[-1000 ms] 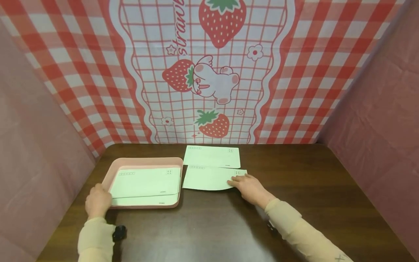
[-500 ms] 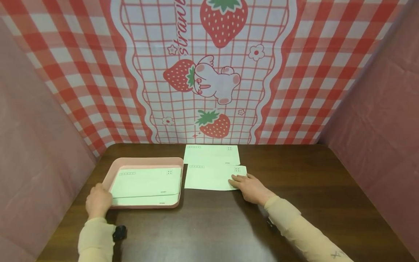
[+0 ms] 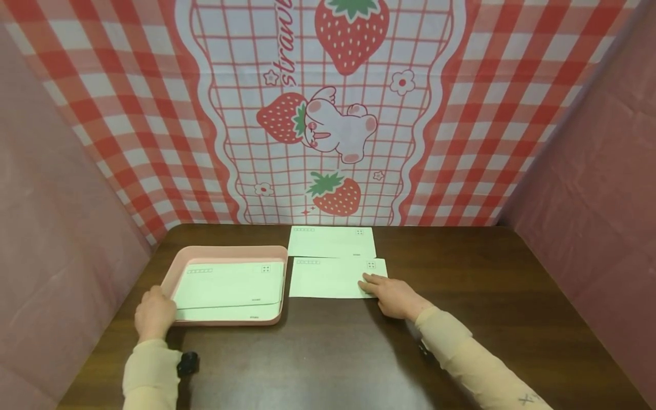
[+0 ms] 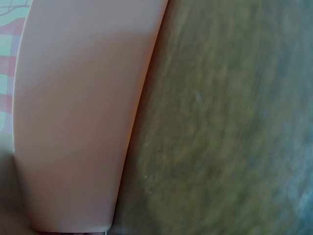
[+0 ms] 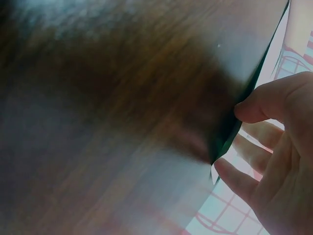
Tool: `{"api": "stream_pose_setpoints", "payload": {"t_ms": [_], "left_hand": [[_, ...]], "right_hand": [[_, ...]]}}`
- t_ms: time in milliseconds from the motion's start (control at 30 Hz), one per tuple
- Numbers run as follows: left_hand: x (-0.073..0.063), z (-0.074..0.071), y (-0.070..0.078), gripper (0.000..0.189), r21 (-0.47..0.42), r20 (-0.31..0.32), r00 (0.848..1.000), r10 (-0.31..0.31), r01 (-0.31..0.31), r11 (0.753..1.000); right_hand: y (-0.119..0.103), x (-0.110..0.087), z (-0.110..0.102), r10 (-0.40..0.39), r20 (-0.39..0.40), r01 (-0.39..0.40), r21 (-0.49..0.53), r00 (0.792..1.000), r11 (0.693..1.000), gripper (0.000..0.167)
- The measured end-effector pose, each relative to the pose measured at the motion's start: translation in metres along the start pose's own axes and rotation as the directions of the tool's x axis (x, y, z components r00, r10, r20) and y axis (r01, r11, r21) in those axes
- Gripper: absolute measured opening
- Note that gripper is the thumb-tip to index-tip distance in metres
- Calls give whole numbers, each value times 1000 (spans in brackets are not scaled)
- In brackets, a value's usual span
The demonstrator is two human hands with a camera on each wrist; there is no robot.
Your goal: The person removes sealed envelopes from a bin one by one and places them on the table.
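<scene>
A pink tray (image 3: 225, 254) stands on the table at the left, with white envelopes (image 3: 230, 285) overlapping inside it. My left hand (image 3: 155, 314) holds the tray's left front corner; most of its fingers are hidden, and the left wrist view shows mainly the tray's outer wall (image 4: 83, 117). To the right of the tray, one envelope (image 3: 328, 279) lies flat just in front of another envelope (image 3: 332, 242). My right hand (image 3: 397, 297) rests with extended fingers on the front envelope's right end. In the right wrist view, the thumb (image 5: 264, 103) is at that envelope's near edge.
The dark wooden table (image 3: 318, 353) extends in front and to the right. A red-and-white checked strawberry cloth (image 3: 328, 114) hangs behind it, and pink cloth (image 3: 589, 188) walls off both sides.
The front envelope, earlier bowed at its near edge, now lies flat and straighter, its left end slightly further right. The right hand has shifted slightly right; the left hand stays at the tray.
</scene>
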State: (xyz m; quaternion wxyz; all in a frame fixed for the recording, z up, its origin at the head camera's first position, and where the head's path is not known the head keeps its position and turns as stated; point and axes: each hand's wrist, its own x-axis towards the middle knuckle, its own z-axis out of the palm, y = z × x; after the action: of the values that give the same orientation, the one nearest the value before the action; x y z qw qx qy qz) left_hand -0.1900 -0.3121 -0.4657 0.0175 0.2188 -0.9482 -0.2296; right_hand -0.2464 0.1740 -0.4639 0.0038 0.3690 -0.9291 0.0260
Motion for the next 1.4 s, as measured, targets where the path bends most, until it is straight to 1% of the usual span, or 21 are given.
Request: {"api": "stream_pose_setpoints", "payload": {"t_ms": [400, 533, 600, 700, 800, 967, 1133, 1233, 1333, 1400], "left_hand": [[0, 0, -1, 39, 2, -9, 1000, -3, 3, 1000], [0, 0, -1, 39, -1, -14, 1000, 3, -3, 1000], [0, 0, -1, 39, -1, -16, 1000, 2, -2, 1000], [0, 0, -1, 38, 0, -15, 1000, -2, 2, 1000], [0, 0, -1, 37, 0, -17, 1000, -8, 8, 1000], [1, 2, -1, 39, -7, -19, 1000, -12, 12, 1000], [2, 2, 0, 39, -2, -23, 1000, -19, 19, 1000], [2, 2, 0, 39, -3, -22, 1000, -20, 20, 1000], [2, 2, 0, 38, -4, -24, 1000, -12, 12, 1000], [2, 1, -2, 37, 2, -29, 1000, -4, 4, 1000]], "right_hand": [[0, 2, 4, -13, -36, 14, 20, 999, 1000, 49], [0, 3, 4, -5, -33, 6, 14, 999, 1000, 48], [-2, 5, 2, -17, -42, 17, -11, 999, 1000, 42], [-8, 15, -6, -35, -79, 30, -62, 996, 998, 31], [-21, 30, -15, -52, -128, 38, -114, 990, 993, 22], [-53, 55, -25, -74, -189, 42, -170, 979, 984, 19], [-87, 76, -29, -131, -251, 74, -226, 959, 971, 19], [-105, 87, -36, -158, -293, 87, -241, 943, 967, 19], [-119, 96, -42, -185, -330, 111, -231, 926, 967, 18], [-130, 102, -45, -204, -327, 141, -206, 923, 968, 18]]}}
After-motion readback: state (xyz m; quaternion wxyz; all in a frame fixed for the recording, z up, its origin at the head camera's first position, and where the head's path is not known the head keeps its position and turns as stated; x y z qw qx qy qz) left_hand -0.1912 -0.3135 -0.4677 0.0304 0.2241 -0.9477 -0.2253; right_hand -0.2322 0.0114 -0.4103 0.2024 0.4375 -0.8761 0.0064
